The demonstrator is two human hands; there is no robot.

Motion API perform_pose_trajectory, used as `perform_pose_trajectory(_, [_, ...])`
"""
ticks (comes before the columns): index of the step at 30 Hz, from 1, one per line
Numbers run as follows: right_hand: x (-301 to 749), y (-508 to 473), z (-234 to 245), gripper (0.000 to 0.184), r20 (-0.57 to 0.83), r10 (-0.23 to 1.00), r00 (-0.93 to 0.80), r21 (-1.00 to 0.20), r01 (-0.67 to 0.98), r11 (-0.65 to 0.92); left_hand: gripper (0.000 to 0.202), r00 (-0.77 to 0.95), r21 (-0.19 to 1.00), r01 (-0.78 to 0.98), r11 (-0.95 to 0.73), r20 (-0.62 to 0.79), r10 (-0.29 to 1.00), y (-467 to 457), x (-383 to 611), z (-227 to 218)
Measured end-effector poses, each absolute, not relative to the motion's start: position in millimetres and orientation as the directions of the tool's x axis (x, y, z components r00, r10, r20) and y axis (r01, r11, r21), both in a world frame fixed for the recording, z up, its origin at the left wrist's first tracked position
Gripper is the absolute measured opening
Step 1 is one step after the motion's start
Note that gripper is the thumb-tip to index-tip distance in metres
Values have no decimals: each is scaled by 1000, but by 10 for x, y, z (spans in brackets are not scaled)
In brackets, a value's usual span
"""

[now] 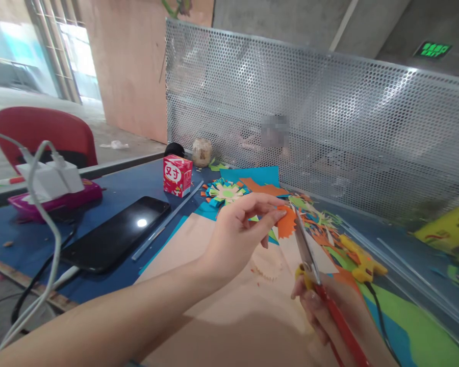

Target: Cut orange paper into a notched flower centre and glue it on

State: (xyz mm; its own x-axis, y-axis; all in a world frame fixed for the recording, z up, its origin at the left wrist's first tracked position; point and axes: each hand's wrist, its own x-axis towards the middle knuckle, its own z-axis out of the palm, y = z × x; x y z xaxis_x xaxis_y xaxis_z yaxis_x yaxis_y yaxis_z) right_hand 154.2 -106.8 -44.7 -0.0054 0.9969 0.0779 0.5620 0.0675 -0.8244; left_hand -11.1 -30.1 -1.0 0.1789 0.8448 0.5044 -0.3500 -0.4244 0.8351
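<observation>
My left hand [245,224] pinches a small piece of orange paper [286,222] between thumb and fingers; its lower edge is jagged with small cuts. Gripped in my right hand [325,306] is a pair of scissors [305,242] with red and yellow handles, blades pointing up and away from me. The blades stand right beside the orange paper's right edge. Below both hands lie large beige paper sheets [199,311], with a toothed beige scrap [270,267] on top. Beyond my left hand sits a layered paper flower [226,192] in blue, green, cream and orange.
Left are a black phone [117,234], a red box [177,176] and white chargers on a purple power strip [55,199]. Paper scraps [317,216], a yellow glue gun [363,257] and clear glue sticks [405,270] lie right. A perforated metal screen [329,112] borders the back.
</observation>
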Motion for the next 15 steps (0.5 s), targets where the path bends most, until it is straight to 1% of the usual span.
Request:
perform_pose_trajectory(6, [1563,-1060,-476,48,40,999,-16,-817,576,42,11,164,840,-304,-449,511,844,-272,-124,-28])
perform_pose_trajectory(15, [1508,-1117,-412,50,74,997,-15,-796,602,68,16,124,808,-288,-514,564,817,-285,-136,14])
